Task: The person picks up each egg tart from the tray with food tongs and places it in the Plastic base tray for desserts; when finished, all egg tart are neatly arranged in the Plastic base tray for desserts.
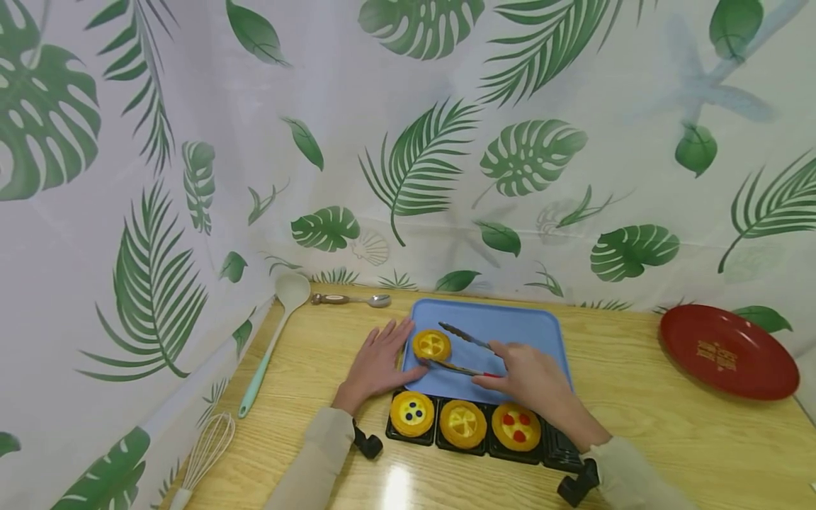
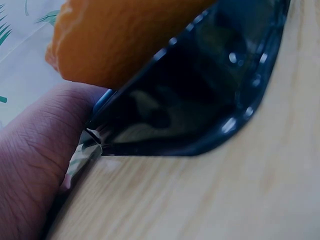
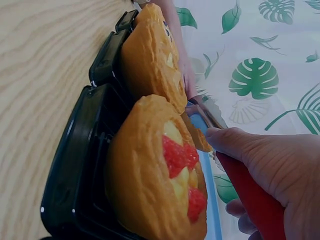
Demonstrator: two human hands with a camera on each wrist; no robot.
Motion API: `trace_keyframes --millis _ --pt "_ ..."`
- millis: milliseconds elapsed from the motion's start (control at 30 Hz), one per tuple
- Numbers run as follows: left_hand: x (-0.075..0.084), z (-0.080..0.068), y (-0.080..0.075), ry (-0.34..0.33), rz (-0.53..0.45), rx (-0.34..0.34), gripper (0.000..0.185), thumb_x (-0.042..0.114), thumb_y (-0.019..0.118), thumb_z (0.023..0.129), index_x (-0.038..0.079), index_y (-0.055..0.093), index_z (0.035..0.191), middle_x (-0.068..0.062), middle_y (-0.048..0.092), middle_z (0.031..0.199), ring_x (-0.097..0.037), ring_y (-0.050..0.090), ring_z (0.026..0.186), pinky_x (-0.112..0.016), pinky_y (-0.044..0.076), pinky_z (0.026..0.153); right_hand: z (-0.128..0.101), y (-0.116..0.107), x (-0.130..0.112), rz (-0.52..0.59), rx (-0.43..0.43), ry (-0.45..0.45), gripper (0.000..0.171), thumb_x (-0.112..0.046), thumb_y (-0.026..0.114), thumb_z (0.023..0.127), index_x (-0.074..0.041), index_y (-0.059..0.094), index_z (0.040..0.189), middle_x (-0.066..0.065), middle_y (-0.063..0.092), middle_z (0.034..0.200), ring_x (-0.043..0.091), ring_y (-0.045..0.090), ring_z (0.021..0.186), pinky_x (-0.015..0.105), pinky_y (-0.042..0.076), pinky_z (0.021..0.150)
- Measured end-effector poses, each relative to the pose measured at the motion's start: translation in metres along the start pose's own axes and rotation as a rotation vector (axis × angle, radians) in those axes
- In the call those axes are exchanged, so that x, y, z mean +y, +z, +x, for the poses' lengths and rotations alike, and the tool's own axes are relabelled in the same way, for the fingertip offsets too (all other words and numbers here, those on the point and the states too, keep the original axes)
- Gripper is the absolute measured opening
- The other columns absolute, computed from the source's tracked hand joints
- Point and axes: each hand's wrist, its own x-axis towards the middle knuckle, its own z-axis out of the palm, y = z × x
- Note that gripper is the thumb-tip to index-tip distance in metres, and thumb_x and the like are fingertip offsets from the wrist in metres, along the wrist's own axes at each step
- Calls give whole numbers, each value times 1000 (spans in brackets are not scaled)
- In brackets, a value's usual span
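My left hand (image 1: pixel 380 360) lies with extended fingers along the left edge of a blue tray (image 1: pixel 510 319), its thumb over the rim. Near that thumb, an egg tart (image 1: pixel 432 346) with pale fruit wedges sits on the tray. My right hand (image 1: pixel 535 375) grips metal tongs (image 1: pixel 465 336) by their red handle (image 3: pixel 252 195). The tongs' arms are spread, one tip behind the tart and the other at its front edge. In front of the tray, a black plastic container (image 1: pixel 561 448) holds a blueberry tart (image 1: pixel 411 415), another fruit-wedge tart (image 1: pixel 462 425) and a strawberry tart (image 1: pixel 516 428).
A red oval plate (image 1: pixel 729 354) stands at the right. To the left lie a skimmer or ladle with a mint handle (image 1: pixel 258 382), a whisk (image 1: pixel 207 450) and a small spoon (image 1: pixel 350 300). A leaf-patterned curtain (image 1: pixel 421 170) borders the table's back and left.
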Motion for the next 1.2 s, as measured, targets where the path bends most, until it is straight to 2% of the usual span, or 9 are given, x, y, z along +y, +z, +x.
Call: trace_keyframes --millis 167,533,667,833,1000,1200 --pt "0 0 1 -2 4 -16 104 82 50 90 24 17 170 7 16 175 -23 14 161 -52 12 130 3 4 0 -11 -18 0 71 -63 79 84 -7 71 127 5 72 84 11 51 55 27 38 42" --pt "1 0 3 -2 21 -27 103 83 49 91 25 16 170 7 15 175 -23 13 162 -51 11 130 7 9 -2 -21 -72 9 62 -61 77 87 -9 73 121 6 75 90 11 60 61 27 44 45" --pt "1 0 2 1 23 -24 103 82 49 91 25 16 170 6 16 175 -24 14 161 -52 12 130 7 11 -2 -17 -66 0 61 -61 77 88 -9 73 120 3 71 82 11 57 58 27 44 44" --pt "2 -1 0 0 15 -24 102 81 50 92 24 17 170 5 17 175 -25 14 161 -52 12 130 8 10 0 -11 -49 -7 61 -58 77 89 -8 74 122 -3 58 67 10 48 52 26 38 43" --pt "4 -1 -2 6 -4 -21 102 79 51 92 21 19 169 3 18 175 -27 15 161 -54 12 129 6 6 1 6 -38 -9 58 -57 77 89 -7 74 120 -5 52 63 10 45 50 26 34 43" --pt "2 -1 -3 4 -3 -21 101 79 51 92 22 18 169 4 17 175 -26 15 161 -53 11 130 1 -5 4 43 -35 16 62 -55 77 90 -7 73 128 -5 48 59 11 43 48 27 30 44"
